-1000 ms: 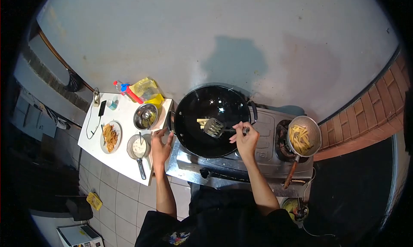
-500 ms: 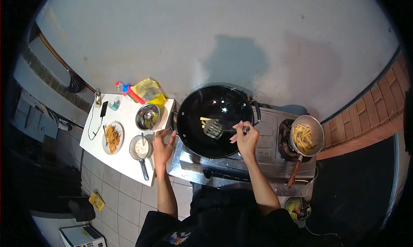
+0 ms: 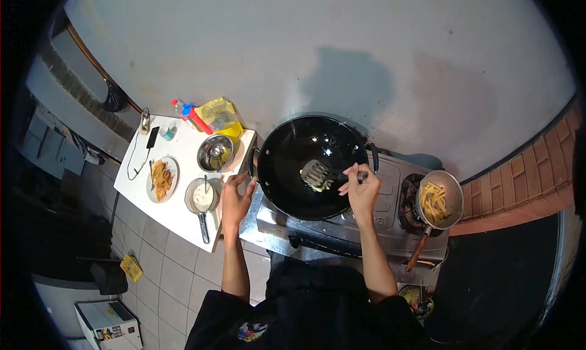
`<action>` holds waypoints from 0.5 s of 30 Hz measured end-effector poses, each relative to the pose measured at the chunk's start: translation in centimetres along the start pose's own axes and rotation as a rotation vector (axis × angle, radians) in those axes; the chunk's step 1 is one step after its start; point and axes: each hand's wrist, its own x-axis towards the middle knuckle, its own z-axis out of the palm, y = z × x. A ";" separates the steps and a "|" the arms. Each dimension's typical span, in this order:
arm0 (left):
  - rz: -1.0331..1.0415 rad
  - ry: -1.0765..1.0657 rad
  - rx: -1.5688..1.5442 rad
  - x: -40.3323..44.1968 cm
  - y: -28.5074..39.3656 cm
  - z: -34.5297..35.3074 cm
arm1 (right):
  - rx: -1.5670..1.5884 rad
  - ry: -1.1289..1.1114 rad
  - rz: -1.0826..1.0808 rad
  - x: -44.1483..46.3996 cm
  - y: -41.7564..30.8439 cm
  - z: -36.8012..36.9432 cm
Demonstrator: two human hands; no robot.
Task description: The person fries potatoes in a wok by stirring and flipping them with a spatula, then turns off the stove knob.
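A large black wok sits on the left side of the gas stove. My right hand is wrapped round the handle of a slotted spatula, whose head lies in the wok. Under and beside the spatula head are some pale yellow pieces, partly hidden by it. My left hand is by the wok's left handle, thumb and fingers apart; nothing shows in it.
A pan with fries and a wooden handle stands at the right. The white table on the left bears a plate of fried food, a metal bowl, a saucepan of white mixture and a phone.
The view has shifted, so the wok and table sit differently in it. The spatula head now covers more of the yellow pieces, which show mostly below it instead of at its upper left.
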 end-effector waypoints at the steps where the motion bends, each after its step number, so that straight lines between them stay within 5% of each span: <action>1: 0.022 0.008 0.007 0.0 0.0 0.0 | 0.028 0.007 -0.012 0.3 0.2 0.0; 15: 0.036 0.020 0.027 -0.3 0.2 0.3 | 0.030 -0.016 0.051 -0.1 -1.0 -2.8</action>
